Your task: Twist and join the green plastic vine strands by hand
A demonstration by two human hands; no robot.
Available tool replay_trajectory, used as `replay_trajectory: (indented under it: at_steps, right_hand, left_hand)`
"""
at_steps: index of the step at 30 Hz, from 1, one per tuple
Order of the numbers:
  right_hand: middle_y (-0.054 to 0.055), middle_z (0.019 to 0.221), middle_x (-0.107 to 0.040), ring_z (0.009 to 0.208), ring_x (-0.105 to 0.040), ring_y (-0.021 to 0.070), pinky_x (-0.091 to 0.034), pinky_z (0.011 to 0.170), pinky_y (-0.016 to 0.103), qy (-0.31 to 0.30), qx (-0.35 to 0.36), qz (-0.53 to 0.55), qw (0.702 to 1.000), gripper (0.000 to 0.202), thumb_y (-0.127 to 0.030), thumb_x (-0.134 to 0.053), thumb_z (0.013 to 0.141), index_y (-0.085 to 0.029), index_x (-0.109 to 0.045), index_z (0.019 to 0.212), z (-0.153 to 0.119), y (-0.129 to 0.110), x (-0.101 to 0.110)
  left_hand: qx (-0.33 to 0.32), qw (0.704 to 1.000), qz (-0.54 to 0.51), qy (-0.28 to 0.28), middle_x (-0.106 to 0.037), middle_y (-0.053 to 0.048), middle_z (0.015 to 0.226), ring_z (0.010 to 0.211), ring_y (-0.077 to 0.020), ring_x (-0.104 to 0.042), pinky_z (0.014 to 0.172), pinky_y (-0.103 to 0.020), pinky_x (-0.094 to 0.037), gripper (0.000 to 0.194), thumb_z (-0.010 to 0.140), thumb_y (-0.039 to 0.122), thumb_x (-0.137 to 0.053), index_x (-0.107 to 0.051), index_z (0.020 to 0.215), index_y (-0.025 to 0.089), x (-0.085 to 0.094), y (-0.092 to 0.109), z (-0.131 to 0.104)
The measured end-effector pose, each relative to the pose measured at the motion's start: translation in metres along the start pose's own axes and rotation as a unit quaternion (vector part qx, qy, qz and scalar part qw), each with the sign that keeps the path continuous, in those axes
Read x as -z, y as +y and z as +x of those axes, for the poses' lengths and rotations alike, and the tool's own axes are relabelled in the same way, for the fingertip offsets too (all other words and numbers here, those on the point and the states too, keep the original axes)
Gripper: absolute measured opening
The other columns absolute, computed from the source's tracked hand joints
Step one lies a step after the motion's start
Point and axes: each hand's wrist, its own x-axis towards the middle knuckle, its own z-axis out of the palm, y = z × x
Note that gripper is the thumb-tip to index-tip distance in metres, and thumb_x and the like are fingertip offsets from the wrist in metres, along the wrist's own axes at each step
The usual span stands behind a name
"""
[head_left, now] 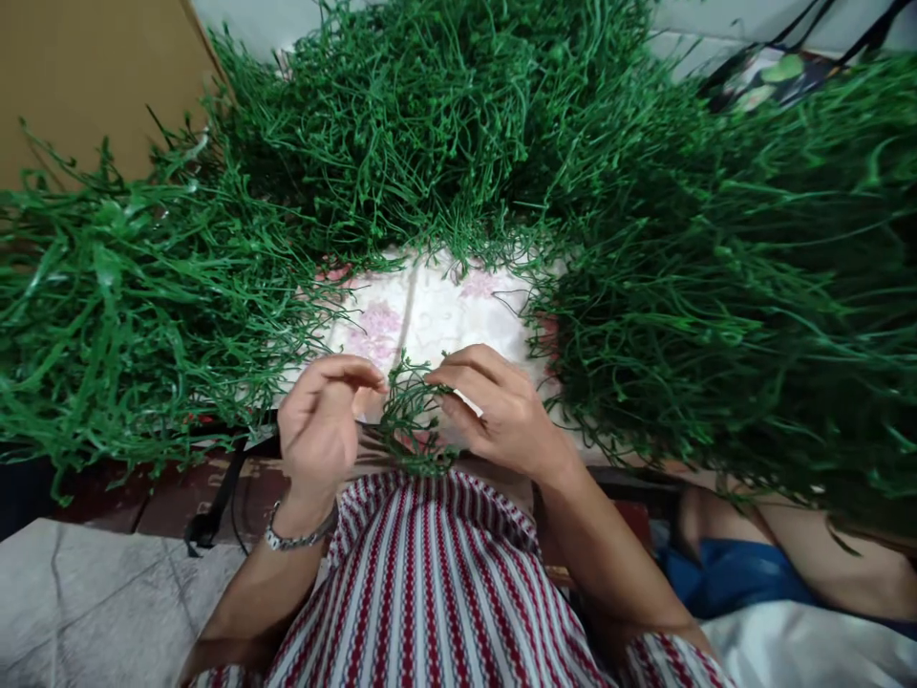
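A small tangle of thin green stems (419,420) lies between my two hands at the near edge of the flowered cloth (448,311). My left hand (322,411), with a metal watch band (297,540) on its wrist, is at the left side of the tangle, fingers bent and fingertips by the stems; whether they pinch any is hidden. On the right, my right hand (494,406) has its thumb and fingers curled round some stems of the same tangle.
Large heaps of green stems stand at the left (136,306), the back (430,124) and the right (745,306). A person's bare legs and blue shorts (745,573) show at the lower right. A dark bag (774,76) lies behind.
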Motion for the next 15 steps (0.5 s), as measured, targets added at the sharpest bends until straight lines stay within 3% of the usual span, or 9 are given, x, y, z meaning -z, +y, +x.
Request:
replay_trajectory:
  at_steps: [4, 6, 15]
  right_hand:
    - [0.009, 0.091, -0.060, 0.085, -0.055, 0.0172, -0.049, 0.075, 0.033, 0.004, 0.016, 0.010, 1.000, 0.020, -0.012, -0.046, 0.084, -0.015, -0.059, 0.099, -0.001, -0.007, -0.002]
    - [0.009, 0.089, -0.060, 0.084, -0.055, 0.0171, -0.049, 0.075, 0.032, 0.006, 0.016, 0.017, 1.000, 0.020, -0.012, -0.046, 0.084, -0.014, -0.058, 0.100, -0.001, -0.009, -0.005]
    - [0.008, 0.086, -0.055, 0.083, -0.053, 0.0166, -0.046, 0.074, 0.030, -0.011, -0.042, 0.083, 0.996, 0.017, -0.026, -0.056, 0.084, -0.014, -0.059, 0.094, -0.005, -0.007, -0.010]
  left_hand:
    - [-0.046, 0.965, 0.218, -0.138, -0.061, -0.003, 0.078, 0.076, -0.0166, -0.056, 0.068, -0.029, -0.044, 0.004, 0.075, 0.019, -0.062, -0.063, 0.078, 0.018, -0.002, 0.009, -0.003]
    - [-0.072, 0.946, 0.271, -0.165, -0.060, -0.002, 0.076, 0.075, -0.0162, -0.055, 0.069, -0.029, -0.042, 0.006, 0.075, 0.014, -0.060, -0.062, 0.079, 0.018, -0.004, 0.011, -0.006]
    - [-0.129, 0.950, 0.264, -0.111, -0.056, -0.001, 0.074, 0.074, -0.0145, -0.054, 0.067, -0.027, -0.042, 0.017, 0.075, 0.004, -0.057, -0.063, 0.081, 0.018, -0.004, 0.009, -0.012]
